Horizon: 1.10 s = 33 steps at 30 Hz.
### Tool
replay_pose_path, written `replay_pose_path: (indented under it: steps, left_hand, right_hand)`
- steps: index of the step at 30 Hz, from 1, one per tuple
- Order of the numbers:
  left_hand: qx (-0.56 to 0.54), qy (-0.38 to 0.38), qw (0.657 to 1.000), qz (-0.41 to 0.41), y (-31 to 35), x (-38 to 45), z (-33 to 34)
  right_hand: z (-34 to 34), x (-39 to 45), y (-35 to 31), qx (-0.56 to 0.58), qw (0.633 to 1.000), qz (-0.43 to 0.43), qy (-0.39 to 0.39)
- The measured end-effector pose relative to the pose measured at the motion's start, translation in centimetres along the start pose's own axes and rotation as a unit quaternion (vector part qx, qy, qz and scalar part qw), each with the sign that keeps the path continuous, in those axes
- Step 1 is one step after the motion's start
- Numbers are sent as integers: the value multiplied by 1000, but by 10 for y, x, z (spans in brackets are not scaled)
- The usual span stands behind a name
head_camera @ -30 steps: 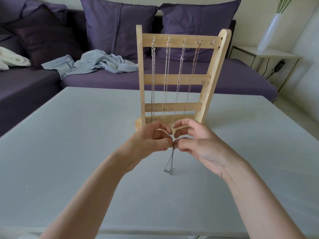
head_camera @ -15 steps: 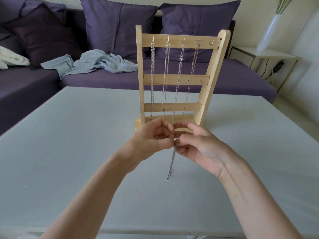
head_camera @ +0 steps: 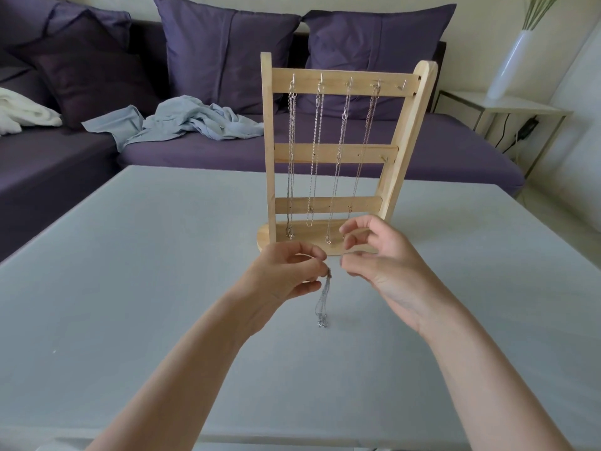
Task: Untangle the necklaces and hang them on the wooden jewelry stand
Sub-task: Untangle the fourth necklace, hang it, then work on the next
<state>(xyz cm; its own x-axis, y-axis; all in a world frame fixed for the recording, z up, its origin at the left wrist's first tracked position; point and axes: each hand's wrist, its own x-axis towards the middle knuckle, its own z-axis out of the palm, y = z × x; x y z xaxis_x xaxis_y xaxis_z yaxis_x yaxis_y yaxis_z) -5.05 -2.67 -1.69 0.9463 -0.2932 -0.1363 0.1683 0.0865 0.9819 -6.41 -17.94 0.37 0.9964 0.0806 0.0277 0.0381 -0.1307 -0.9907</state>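
A wooden jewelry stand (head_camera: 335,82) stands upright on the table just past my hands. Several silver necklaces (head_camera: 340,151) hang from hooks on its top bar, and the rightmost hook carries nothing. My left hand (head_camera: 286,275) pinches the top of a thin silver necklace (head_camera: 323,304) between thumb and fingertips. The chain dangles in a bunched strand, its lower end touching the table. My right hand (head_camera: 377,252) hovers just right of it in front of the stand's base, fingers loosely curled. I see nothing held in it.
The grey table (head_camera: 130,271) stretches wide on both sides of my arms. Behind it is a purple sofa (head_camera: 455,141) with cushions, a crumpled light blue cloth (head_camera: 195,122) and a white cloth (head_camera: 19,112). A white vase (head_camera: 510,63) stands on a side table at right.
My hands, pressed together on the necklace before, have parted. The right hand has let go and drawn slightly right and up. The chain now hangs from my left hand alone.
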Motion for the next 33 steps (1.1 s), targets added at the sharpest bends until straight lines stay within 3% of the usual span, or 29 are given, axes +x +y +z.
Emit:
replay_pose_path:
  steps: [4,9,14,22,33]
  left_hand:
    - [-67,23,997,4,3,2,0]
    - [-63,18,998,-1,3,1,2]
    - [-22,27,999,5,3,1,5]
    - [119,30,990,66,2,1,11]
    - [174,65,981,60,-1,0,2]
  right_hand:
    - [-1,1,2,-17,999,-40,-5]
    - [8,3,6,-82,995,-61,-18]
    - [8,3,6,-121,990,-75,-17]
    - [8,1,6,-93,995,-26,-31]
    - [2,4,14,-161,983,-90,-21]
